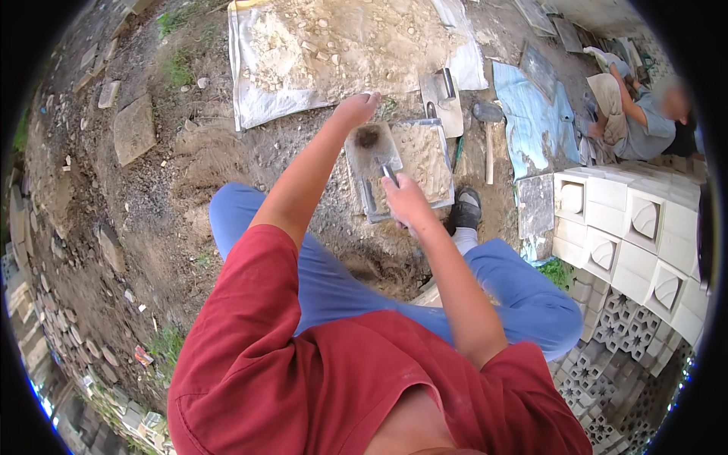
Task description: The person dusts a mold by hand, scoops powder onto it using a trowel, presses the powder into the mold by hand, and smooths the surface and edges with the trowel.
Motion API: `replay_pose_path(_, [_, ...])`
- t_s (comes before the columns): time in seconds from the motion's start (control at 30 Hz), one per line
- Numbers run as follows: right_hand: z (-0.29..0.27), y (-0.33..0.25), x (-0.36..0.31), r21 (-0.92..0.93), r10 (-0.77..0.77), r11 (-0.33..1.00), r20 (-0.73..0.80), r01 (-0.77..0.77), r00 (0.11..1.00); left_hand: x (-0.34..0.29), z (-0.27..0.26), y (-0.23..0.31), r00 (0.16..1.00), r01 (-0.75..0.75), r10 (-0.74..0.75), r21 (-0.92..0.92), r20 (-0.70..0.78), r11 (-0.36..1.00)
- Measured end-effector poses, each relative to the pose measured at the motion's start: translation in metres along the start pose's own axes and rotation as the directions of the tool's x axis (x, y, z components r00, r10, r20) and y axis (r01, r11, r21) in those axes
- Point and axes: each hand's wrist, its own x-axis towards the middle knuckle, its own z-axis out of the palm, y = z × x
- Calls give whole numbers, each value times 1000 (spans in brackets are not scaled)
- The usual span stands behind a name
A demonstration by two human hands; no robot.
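My right hand (407, 203) is wrapped round the handle of a flat rectangular trowel (377, 168). Its grey blade bears a dark round patch near the far end. Below and beside the blade lies a shallow rectangular frame (441, 163), filled with pale sandy material (418, 158). My left hand (356, 111) hovers just beyond the blade's far edge, at the border of a sand-covered sheet. Its fingers are drawn together, and anything in them is too small to make out. A second trowel (443, 106) with a dark handle rests past the frame's far right corner.
A white sheet (284, 102) bears a heap of pale, lumpy sand (341, 45). Right of the frame are a dark bottle-like object (487, 113), a stick (489, 154) and a blue sheet (531, 121). Patterned blocks (629, 220) are stacked at right, near another person (641, 125).
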Motion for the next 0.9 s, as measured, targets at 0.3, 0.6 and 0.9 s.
replay_pose_path(0.3, [18, 11, 0, -50, -37, 998, -34, 35, 999, 6, 20, 1, 998, -55, 53, 244, 15, 968])
replay_pose_path(0.6, [11, 11, -2, 112, 33, 993, 99, -44, 995, 0, 43, 7, 949, -125, 285, 669, -135, 733])
replay_pose_path(0.9, [-3, 8, 1, 261, 116, 950, 214, -171, 970, -12, 47, 30, 995, -42, 78, 440, -64, 897])
